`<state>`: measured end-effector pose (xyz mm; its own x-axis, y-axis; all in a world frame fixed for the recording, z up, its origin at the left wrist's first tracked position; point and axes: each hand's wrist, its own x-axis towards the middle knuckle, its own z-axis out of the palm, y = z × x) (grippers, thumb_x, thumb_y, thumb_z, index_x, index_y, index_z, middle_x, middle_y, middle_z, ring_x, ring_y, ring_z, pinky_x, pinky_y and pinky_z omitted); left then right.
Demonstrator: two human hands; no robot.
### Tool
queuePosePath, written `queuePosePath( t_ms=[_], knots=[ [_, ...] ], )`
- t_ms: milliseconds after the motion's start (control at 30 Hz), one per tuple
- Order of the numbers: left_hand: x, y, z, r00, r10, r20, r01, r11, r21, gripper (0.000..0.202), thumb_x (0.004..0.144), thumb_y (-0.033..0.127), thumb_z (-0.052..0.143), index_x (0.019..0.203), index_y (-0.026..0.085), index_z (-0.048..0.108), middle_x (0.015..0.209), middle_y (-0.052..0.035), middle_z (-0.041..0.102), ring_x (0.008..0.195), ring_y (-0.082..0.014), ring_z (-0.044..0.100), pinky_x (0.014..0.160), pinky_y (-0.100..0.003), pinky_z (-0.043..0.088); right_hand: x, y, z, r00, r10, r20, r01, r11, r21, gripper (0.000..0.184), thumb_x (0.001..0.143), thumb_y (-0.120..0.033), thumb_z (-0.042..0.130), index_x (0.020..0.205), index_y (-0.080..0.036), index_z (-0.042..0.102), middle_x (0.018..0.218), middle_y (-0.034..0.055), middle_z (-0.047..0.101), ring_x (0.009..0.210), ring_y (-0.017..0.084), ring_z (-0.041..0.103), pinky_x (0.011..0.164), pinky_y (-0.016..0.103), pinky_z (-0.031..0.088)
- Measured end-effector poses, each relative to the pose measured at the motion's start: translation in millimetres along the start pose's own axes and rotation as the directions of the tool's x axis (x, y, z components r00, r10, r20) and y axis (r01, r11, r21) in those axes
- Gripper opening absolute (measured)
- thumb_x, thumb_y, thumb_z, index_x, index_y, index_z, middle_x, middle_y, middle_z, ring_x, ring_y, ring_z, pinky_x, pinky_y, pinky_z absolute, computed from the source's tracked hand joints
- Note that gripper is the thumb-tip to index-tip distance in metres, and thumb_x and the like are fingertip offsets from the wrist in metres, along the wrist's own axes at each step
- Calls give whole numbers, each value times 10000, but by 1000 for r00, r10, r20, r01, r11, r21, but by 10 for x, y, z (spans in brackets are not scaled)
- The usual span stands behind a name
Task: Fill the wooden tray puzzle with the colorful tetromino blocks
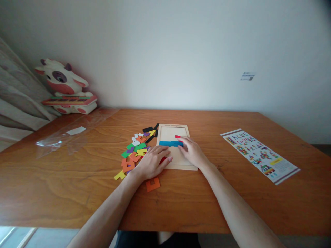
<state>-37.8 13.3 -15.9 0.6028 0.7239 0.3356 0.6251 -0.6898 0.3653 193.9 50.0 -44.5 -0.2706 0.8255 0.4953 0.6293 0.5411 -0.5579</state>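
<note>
A pale wooden puzzle board [178, 162] lies in front of me, with a row of blue pieces [170, 143] across its middle. My left hand [153, 162] rests over the board's lower left edge, fingers stretched out. Red shows beneath them, from a red piece [162, 159] that is mostly covered. Over the right side of the board, my right hand [192, 151] has its fingers curled round a small red puzzle piece [177, 136] just above the blue row. Its thumb is by the right end of that row.
Loose coloured pieces [128, 165] spread left of the board, and an orange piece [153, 185] lies nearer me. A printed sheet [261, 155] is at the right. Clear plastic packaging [57, 139] and a cow toy keyboard [69, 100] occupy the left. A wall [181, 62] stands behind.
</note>
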Motion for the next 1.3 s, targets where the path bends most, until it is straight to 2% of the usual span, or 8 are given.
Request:
queuePosePath(
  t_ms=[133,567,733,833,933,1033,1133,1300],
  knots=[
    [2,-2,0,1000,-2,-4,2,1000,2,358,1004,412,442,1208,211,656,1307,-112,633,1181,-265,594,1032,-468,461,27,-4,4,999,6,36,-6,1000,5,340,887,-234,629,1226,-238,642,1283,111,656,1197,265,598,1067,494,443],
    [3,7,-4,999,-30,15,30,1000,-1,368,1003,426,443,1206,205,656,1316,-116,626,1194,-270,588,1036,-469,456,65,-51,20,996,-20,87,16,999,42,309,918,-155,567,1210,-230,639,1248,95,675,1155,234,629,1016,430,490],
    [4,15,-18,1000,-18,12,18,1000,-4,364,1006,422,438,1213,206,646,1321,-116,623,1196,-270,587,1043,-462,452,71,-111,-26,999,-14,35,10,996,91,275,930,-204,566,1192,-243,643,1254,88,675,1169,234,617,1041,428,469],
    [12,9,-43,1000,-16,-26,15,999,-40,337,1014,392,430,1192,202,643,1294,-113,637,1170,-261,600,1021,-441,466,66,-161,-75,998,62,-31,-56,986,156,193,950,-248,536,1082,-253,677,1177,82,711,1093,231,647,987,418,496],
    [22,-22,-55,989,-53,-139,44,997,-71,291,1009,343,450,1194,190,613,1170,-108,678,1082,-244,630,965,-417,495,51,-204,-101,978,205,-40,-182,929,321,163,923,-292,580,1055,-236,658,1085,85,736,978,222,685,884,387,536],
    [24,-66,-36,955,-90,-283,66,993,-95,349,974,318,532,1297,189,521,1085,-79,687,973,-211,645,912,-387,522,35,-240,-97,949,308,69,-294,783,548,328,864,-334,664,1162,-220,585,995,75,751,887,206,711,847,373,549],
    [20,-82,-12,942,-84,-326,53,993,-104,400,958,290,567,1340,204,485,1071,-54,688,924,-182,641,897,-362,530,30,-277,-93,923,338,182,-371,663,651,336,835,-395,699,1094,-201,610,967,78,756,824,193,720,827,367,556],
    [26,-38,-17,945,-69,-321,28,991,-130,356,956,279,579,1302,203,545,1018,-43,708,873,-161,648,827,-316,550,33,-358,-123,916,329,230,-398,679,617,289,777,-423,753,921,-185,676,904,67,755,801,183,699,752,325,546]
  ],
)
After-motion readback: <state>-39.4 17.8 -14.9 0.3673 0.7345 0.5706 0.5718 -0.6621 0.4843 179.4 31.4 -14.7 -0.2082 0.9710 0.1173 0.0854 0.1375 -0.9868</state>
